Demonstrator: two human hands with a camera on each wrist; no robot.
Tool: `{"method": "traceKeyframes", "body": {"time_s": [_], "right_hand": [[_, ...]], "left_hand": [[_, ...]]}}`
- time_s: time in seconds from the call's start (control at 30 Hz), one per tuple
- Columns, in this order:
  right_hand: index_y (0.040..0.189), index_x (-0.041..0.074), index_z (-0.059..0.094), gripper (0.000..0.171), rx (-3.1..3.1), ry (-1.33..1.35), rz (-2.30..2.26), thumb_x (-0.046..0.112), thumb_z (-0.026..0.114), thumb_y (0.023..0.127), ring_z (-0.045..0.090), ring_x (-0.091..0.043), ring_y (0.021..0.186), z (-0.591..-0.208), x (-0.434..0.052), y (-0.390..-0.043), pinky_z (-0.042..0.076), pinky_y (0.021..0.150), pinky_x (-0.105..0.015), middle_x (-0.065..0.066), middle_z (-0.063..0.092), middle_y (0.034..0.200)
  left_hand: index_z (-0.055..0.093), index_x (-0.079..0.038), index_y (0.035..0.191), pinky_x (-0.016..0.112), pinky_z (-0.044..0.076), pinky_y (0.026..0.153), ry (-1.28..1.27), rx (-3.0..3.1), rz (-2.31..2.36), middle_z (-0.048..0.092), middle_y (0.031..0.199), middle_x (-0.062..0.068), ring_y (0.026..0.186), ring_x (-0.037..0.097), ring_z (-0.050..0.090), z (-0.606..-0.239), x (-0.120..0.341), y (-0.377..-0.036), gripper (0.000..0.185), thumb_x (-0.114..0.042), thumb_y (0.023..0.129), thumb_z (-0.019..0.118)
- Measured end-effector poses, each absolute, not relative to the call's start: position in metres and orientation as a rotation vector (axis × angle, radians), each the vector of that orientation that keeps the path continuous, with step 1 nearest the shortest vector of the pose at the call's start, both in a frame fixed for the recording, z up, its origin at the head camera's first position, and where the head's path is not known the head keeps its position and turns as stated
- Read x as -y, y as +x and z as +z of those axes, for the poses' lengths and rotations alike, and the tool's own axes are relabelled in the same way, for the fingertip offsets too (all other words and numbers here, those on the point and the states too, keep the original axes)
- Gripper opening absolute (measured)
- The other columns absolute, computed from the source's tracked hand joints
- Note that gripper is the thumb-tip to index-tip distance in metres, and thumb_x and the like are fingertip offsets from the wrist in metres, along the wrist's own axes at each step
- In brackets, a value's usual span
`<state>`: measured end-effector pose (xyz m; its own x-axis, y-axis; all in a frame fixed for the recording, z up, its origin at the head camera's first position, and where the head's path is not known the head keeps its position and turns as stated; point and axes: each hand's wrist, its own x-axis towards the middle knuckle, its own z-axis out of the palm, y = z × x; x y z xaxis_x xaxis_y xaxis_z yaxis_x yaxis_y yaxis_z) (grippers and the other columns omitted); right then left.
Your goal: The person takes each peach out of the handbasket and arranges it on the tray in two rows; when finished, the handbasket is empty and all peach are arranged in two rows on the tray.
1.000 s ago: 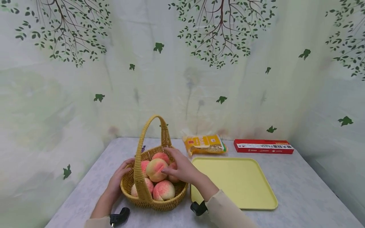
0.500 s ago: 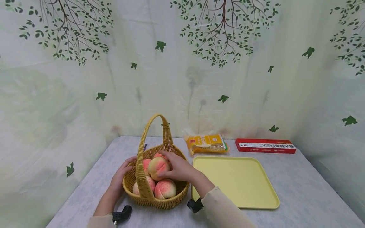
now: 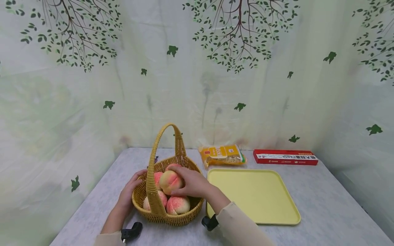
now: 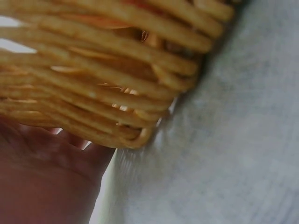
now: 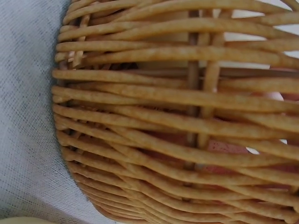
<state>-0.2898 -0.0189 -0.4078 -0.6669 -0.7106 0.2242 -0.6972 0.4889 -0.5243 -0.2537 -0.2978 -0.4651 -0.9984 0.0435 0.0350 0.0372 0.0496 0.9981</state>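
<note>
A wicker basket [image 3: 172, 218] with a tall arched handle stands on the table, holding several pink-and-yellow peaches. My right hand [image 3: 192, 182] reaches in over the right rim and grips the top peach [image 3: 170, 182], fingers over its far side and thumb at its near side. Below that peach lies another peach [image 3: 178, 205]. My left hand [image 3: 125, 194] holds the basket's left rim, its fingertips over the edge. In the left wrist view the palm [image 4: 46, 172] is right against the woven wall [image 4: 107, 70]. The right wrist view shows only the basket's outer weave [image 5: 163, 102]; the right hand is hidden there.
A yellow tray [image 3: 255, 194] lies flat just right of the basket. Behind it are an orange-yellow food packet [image 3: 221, 155] and a long red pasta box [image 3: 285, 157]. A leaf-patterned curtain [image 3: 200, 102] hangs at the table's back edge.
My right hand has moved slightly left and its fingers have closed round the top peach. The left hand stays at the basket rim. The whole view has shifted a little.
</note>
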Motion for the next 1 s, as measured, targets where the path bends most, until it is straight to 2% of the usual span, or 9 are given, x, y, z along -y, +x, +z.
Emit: {"method": "traceKeyframes", "body": {"time_s": [0.33,0.6,0.83,1.0], "right_hand": [[0.14,0.037,0.044,0.074,-2.675,-1.362,-0.986,0.037,0.082,0.077,0.058,-0.005,0.101,-0.411,0.016,-0.29,0.048,0.087,-0.026,0.014,0.058,0.124],[0.139,0.04,0.042,0.075,-2.672,-1.295,-1.127,0.036,0.081,0.076,0.058,-0.004,0.1,-0.413,0.012,-0.288,0.049,0.086,-0.024,0.011,0.053,0.127],[0.142,0.025,0.041,0.079,-2.653,-1.251,-1.264,0.033,0.081,0.075,0.058,-0.009,0.108,-0.411,0.008,-0.285,0.05,0.093,-0.028,0.003,0.051,0.135],[0.144,0.022,0.038,0.08,-2.591,-1.211,-1.425,0.028,0.081,0.075,0.056,-0.013,0.114,-0.411,0.003,-0.287,0.048,0.099,-0.032,-0.001,0.048,0.137]], "left_hand": [[0.038,-0.017,0.148,0.008,0.041,0.095,0.091,-2.269,2.166,0.048,0.133,-0.025,0.119,-0.013,0.048,-0.467,0.297,-0.252,0.042,-0.025,0.107,0.03],[0.037,-0.017,0.149,0.008,0.041,0.096,0.093,-2.292,2.156,0.047,0.136,-0.021,0.121,-0.012,0.049,-0.47,0.297,-0.254,0.043,-0.026,0.108,0.028],[0.037,-0.016,0.148,0.009,0.042,0.096,0.104,-2.279,2.17,0.049,0.134,-0.022,0.119,-0.011,0.051,-0.47,0.298,-0.253,0.043,-0.026,0.108,0.028],[0.037,-0.016,0.149,0.008,0.041,0.096,0.1,-2.285,2.164,0.046,0.137,-0.019,0.12,-0.011,0.049,-0.469,0.297,-0.253,0.043,-0.028,0.108,0.029]]}}
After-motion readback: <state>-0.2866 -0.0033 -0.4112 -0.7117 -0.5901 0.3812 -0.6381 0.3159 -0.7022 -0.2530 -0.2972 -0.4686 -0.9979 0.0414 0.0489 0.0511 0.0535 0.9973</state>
